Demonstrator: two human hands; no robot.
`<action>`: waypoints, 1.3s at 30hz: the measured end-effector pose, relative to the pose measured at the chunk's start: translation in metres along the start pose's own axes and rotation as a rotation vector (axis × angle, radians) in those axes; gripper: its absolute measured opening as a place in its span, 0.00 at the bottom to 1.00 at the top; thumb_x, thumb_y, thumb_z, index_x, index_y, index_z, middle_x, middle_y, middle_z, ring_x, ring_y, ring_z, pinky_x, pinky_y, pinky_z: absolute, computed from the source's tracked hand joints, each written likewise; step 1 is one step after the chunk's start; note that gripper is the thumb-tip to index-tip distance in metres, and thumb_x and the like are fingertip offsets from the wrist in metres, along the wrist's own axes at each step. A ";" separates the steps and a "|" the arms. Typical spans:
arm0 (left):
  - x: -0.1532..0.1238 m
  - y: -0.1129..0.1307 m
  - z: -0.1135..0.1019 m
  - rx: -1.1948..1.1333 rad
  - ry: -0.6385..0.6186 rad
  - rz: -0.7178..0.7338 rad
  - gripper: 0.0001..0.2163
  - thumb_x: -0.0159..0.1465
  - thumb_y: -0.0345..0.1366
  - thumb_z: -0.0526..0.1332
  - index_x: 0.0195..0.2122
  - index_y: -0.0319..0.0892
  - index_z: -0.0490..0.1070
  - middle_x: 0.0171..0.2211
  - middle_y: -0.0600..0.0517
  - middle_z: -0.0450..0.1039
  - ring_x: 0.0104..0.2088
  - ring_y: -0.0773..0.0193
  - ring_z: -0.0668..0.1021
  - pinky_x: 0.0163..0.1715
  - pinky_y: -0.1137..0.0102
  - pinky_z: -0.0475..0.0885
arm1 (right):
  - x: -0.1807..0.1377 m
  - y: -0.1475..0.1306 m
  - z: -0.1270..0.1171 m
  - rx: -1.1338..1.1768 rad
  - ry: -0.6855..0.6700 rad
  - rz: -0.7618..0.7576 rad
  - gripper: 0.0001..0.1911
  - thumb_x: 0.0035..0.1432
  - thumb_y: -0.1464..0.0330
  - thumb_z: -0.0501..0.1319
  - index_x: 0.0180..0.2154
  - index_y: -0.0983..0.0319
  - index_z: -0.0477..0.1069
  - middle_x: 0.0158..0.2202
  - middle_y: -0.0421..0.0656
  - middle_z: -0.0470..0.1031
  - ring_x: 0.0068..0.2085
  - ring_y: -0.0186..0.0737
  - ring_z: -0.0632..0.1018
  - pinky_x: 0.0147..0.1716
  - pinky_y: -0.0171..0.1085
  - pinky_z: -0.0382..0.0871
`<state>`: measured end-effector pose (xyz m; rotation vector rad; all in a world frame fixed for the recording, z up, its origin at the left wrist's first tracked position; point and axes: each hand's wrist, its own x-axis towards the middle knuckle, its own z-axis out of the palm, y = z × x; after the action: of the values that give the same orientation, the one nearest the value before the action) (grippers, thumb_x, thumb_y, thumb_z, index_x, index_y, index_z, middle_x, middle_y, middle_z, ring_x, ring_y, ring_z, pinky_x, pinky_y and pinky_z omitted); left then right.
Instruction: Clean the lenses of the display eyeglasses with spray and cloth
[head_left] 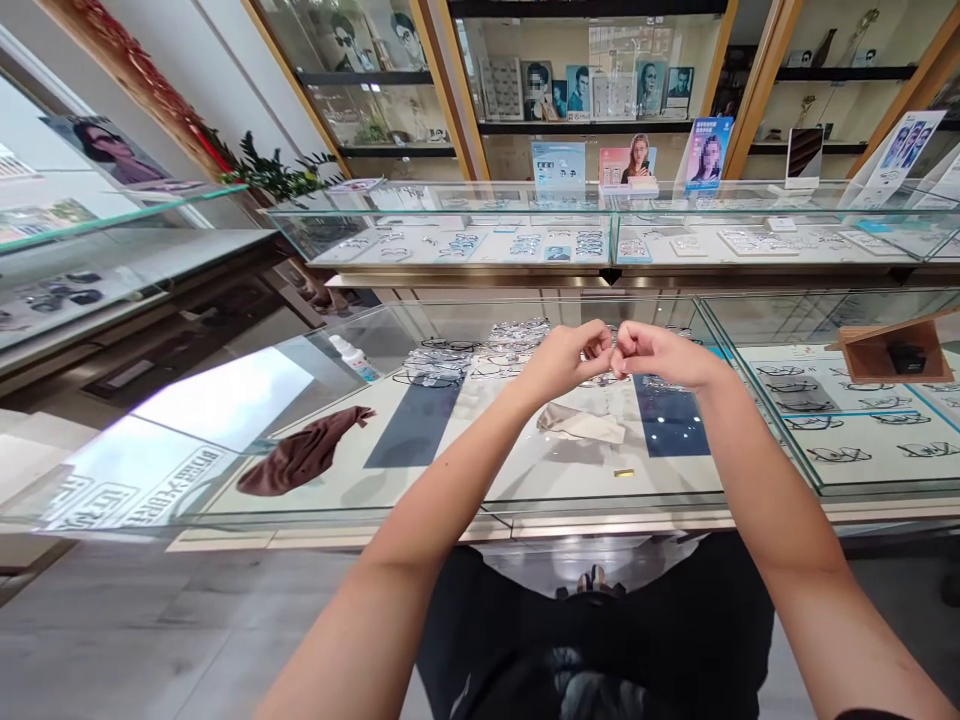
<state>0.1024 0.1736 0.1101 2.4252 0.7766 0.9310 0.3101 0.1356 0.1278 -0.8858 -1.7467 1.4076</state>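
Above the glass display counter (420, 490), my left hand (562, 362) and my right hand (661, 355) meet with fingers curled and fingertips touching or nearly so. Both are closed. Anything thin between the fingertips cannot be made out against the eyeglasses behind. A crumpled beige cloth (581, 423) lies just below my hands. Rows of eyeglasses (435, 365) fill the area beyond and to the left of my left hand. Farther left are a brown cloth (307, 450) and a white spray bottle (352, 357).
A small yellow item (624, 473) shows near the counter's front edge. To the right, a brown box-like stand (896, 350) is above more frames. A second glass showcase (480, 200) with advertising cards (559, 170) crosses behind. A plant (281, 170) stands back left.
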 end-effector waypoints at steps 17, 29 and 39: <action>-0.003 -0.045 0.039 0.399 -0.272 -0.116 0.07 0.66 0.33 0.64 0.35 0.41 0.82 0.36 0.43 0.81 0.44 0.49 0.79 0.45 0.60 0.68 | -0.004 0.027 -0.008 0.102 0.232 0.001 0.25 0.46 0.61 0.77 0.31 0.56 0.60 0.27 0.35 0.75 0.32 0.37 0.75 0.38 0.40 0.69; -0.004 -0.033 0.007 -0.507 0.110 -0.403 0.11 0.59 0.45 0.66 0.30 0.42 0.73 0.35 0.50 0.80 0.37 0.62 0.79 0.42 0.66 0.73 | -0.010 0.013 -0.003 0.125 0.386 -0.159 0.25 0.44 0.64 0.75 0.29 0.55 0.57 0.26 0.35 0.75 0.31 0.38 0.73 0.37 0.41 0.67; -0.005 -0.012 0.015 -0.843 0.204 -0.423 0.17 0.54 0.48 0.72 0.32 0.42 0.70 0.33 0.52 0.79 0.33 0.68 0.79 0.37 0.69 0.75 | -0.001 0.023 0.010 0.067 0.499 -0.222 0.25 0.46 0.64 0.73 0.30 0.54 0.54 0.27 0.35 0.75 0.32 0.38 0.74 0.38 0.41 0.67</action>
<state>0.1059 0.1769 0.0912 1.3953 0.7247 1.0568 0.3037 0.1338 0.1039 -0.8842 -1.3612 0.9889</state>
